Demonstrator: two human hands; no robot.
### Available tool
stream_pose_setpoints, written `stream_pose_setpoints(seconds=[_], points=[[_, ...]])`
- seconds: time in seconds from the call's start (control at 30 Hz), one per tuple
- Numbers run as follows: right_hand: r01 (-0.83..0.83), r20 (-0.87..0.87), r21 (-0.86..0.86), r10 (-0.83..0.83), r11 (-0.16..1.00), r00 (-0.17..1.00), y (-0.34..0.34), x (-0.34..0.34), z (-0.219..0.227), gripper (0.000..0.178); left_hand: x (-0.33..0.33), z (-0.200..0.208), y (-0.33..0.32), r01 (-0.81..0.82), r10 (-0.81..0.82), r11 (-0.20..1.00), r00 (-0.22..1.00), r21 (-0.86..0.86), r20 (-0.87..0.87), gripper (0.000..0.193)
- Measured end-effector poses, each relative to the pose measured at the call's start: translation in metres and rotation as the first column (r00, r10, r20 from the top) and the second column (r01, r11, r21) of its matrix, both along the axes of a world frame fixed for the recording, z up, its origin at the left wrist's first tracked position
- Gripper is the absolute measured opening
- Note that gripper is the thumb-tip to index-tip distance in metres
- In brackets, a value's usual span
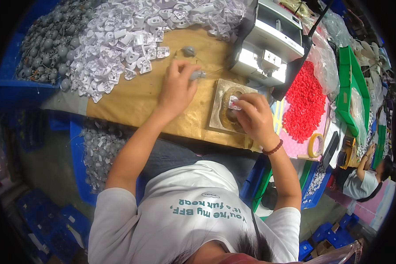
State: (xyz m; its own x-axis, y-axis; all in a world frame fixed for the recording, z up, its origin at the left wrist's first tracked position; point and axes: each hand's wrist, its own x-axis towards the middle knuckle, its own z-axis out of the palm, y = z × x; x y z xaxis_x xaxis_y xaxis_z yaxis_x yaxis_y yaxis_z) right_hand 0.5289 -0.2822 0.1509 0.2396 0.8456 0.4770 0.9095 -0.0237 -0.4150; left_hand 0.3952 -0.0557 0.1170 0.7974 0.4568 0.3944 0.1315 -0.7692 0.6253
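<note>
Over the brown-covered table, my left hand (178, 86) is closed, fingertips pinching a small grey plastic part (197, 75). A rounded grey part (188, 51) with thin wires lies just beyond it. To the right, my right hand (254, 115) is closed on a small white plastic piece (233, 102) with holes and a bit of red. It holds that piece over a round recess in a square, worn block fixture (216, 115). The fingers partly cover both the white piece and the recess. My right wrist wears a dark red bead bracelet.
White plastic pieces (119, 39) are heaped at the back left, beside a blue bin of grey wired parts (46, 48). A white and grey machine (268, 44) stands behind the fixture. Red pieces (304, 105) and a tape roll (315, 145) lie right. Another person (361, 182) sits far right.
</note>
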Motion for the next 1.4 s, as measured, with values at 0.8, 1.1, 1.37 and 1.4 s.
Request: stream_pose_setpoints(seconds=[0.8, 1.1, 1.37, 1.4], points=[[0.032, -0.686, -0.185, -0.152, 0.982, 0.711, -0.023, -0.009, 0.025, 0.012, -0.047, 0.051, -0.076, 0.395, -0.357, 0.788, 0.918, -0.472, 0.172, 0.023], [-0.007, 0.184, -0.169, 0.038, 0.986, 0.982, -0.001, 0.002, 0.011, 0.030, -0.025, 0.034, -0.086, 0.440, -0.418, 0.857, 0.898, -0.267, 0.138, 0.027], [-0.056, 0.306, -0.284, 0.146, 0.957, 0.941, -0.007, 0.010, 0.016, 0.038, -0.022, 0.036, -0.079, 0.478, -0.480, 0.846, 0.876, -0.238, 0.050, 0.030], [-0.071, 0.312, -0.292, 0.165, 0.954, 0.936, -0.007, 0.011, 0.016, 0.037, -0.023, 0.036, -0.077, 0.478, -0.484, 0.847, 0.874, -0.233, 0.034, 0.031]])
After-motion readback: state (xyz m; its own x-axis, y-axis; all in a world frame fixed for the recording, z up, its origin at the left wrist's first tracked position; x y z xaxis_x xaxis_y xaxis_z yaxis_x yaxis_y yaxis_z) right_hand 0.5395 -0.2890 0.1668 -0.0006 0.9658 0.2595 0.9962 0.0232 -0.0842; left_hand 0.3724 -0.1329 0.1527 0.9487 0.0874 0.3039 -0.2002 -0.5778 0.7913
